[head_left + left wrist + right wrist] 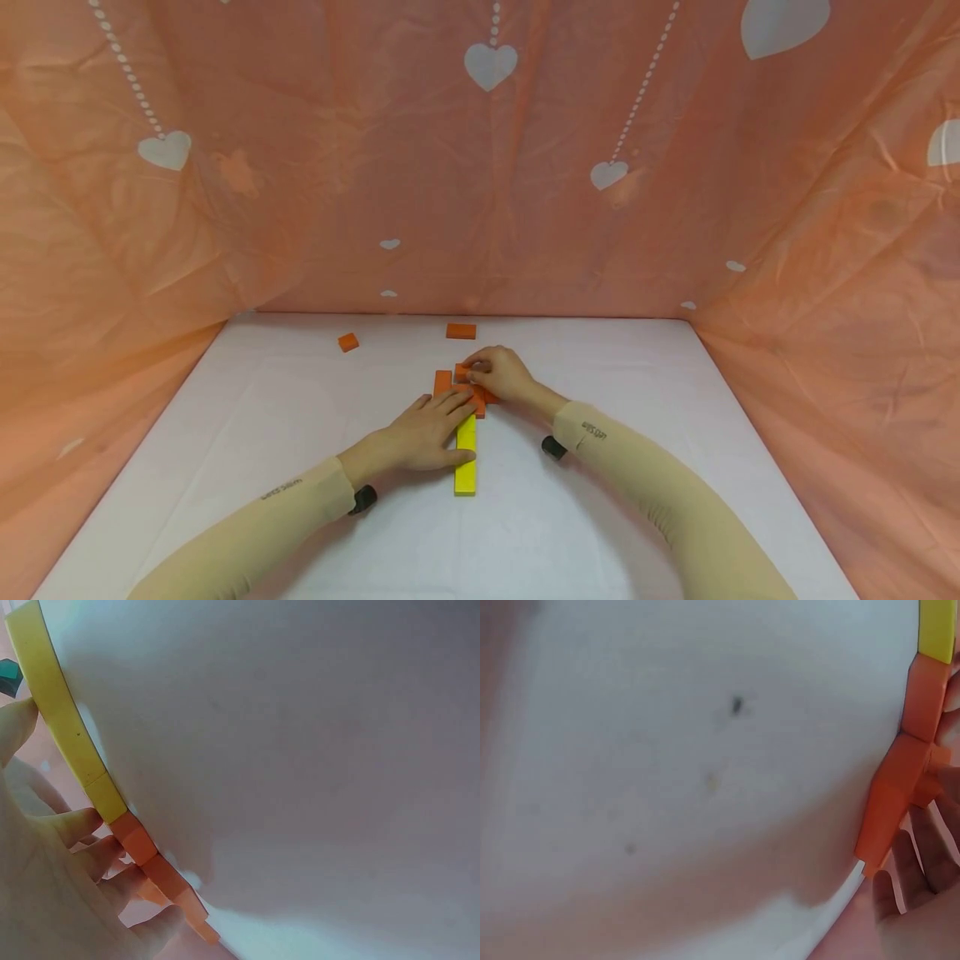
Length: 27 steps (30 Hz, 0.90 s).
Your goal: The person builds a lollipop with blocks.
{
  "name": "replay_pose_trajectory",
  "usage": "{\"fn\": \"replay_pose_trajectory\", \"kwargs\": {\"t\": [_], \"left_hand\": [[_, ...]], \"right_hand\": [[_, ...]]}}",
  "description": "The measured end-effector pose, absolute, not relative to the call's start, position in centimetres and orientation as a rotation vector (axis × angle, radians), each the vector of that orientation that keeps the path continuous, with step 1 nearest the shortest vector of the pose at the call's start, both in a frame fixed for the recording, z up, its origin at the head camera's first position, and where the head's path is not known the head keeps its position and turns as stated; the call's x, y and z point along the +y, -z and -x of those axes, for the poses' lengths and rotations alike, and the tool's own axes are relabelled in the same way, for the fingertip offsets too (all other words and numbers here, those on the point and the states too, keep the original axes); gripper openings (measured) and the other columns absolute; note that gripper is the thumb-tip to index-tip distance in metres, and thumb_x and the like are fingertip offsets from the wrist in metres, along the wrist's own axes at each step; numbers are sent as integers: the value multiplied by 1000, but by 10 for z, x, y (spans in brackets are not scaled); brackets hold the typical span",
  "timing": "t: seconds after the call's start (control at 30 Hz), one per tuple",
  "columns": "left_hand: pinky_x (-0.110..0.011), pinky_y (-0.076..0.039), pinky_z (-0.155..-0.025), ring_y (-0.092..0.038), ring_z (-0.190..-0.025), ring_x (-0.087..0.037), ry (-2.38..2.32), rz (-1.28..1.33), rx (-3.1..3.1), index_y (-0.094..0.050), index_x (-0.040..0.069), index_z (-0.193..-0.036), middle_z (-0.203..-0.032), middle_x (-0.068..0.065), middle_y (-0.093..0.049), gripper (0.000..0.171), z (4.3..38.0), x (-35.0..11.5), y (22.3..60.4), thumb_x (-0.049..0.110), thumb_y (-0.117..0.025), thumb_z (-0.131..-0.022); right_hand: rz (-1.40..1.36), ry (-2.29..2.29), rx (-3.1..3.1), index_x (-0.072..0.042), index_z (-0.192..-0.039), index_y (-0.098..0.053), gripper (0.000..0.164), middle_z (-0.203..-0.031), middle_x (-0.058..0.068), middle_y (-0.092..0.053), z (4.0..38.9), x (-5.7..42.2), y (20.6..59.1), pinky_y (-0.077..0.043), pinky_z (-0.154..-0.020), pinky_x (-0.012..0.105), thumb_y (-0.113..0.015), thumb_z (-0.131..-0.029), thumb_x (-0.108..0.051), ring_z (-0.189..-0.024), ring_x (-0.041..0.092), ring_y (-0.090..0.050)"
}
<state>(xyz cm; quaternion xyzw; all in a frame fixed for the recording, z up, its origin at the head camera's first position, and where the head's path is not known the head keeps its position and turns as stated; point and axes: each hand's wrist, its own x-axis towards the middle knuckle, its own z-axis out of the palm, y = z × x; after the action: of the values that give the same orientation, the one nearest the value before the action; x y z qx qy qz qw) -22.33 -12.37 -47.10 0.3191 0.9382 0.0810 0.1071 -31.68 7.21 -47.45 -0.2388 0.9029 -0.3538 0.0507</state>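
Blocks (465,477), frame centre: likely light, stiff, slick; best pinched by sides. My left hand (427,437) rests fingers-straight against them; my right hand (506,375) pinches orange one (461,372).

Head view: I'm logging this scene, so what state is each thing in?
Yellow strip: lying, in line with the orange cluster
Orange cluster: grouped, partly covered by the hands
Far block: lying alone
Small block: alone, turned askew
Left hand: fingers spread, touching the strip
Right hand: fingers curled, pinching at the cluster
Backdrop: creased
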Motion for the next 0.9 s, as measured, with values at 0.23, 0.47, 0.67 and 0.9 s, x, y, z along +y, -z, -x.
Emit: {"fn": "replay_pose_trajectory", "kwargs": {"t": [0.23,0.47,0.67,0.9], "left_hand": [[-64,-27,-121,-19,-159,-28,-232,-947,2754,-34,12,-163,-172,-7,-24,86,223,-124,470,63,-57,-98],[-64,-27,-121,-21,-158,-29,-228,-952,2755,-34,11,-163,-171,-8,-26,86,222,-123,469,63,-57,-98],[-64,-28,-121,-22,-158,-29,-223,-954,2762,-34,11,-163,-171,-8,-26,86,222,-124,469,63,-57,-98],[-64,-27,-121,-22,-158,-29,-225,-954,2759,-34,12,-163,-171,-8,-26,86,223,-124,470,63,-57,-98]], "right_hand": [[777,1007,2763,-7,-120,-77,22,-121,9,-74,317,69,476,-55,-100,42,-70,-100,-12,-111,26,-69],[754,939,2790,-8,-123,-76,25,-125,10,-72,316,67,476,-50,-107,46,-68,-102,-19,-119,28,-62],[747,926,2805,-7,-124,-75,25,-128,11,-72,317,67,476,-49,-109,48,-66,-103,-17,-123,30,-62],[769,920,2807,-6,-121,-76,23,-123,11,-73,318,66,477,-53,-104,44,-67,-103,-16,-116,27,-66]]}}
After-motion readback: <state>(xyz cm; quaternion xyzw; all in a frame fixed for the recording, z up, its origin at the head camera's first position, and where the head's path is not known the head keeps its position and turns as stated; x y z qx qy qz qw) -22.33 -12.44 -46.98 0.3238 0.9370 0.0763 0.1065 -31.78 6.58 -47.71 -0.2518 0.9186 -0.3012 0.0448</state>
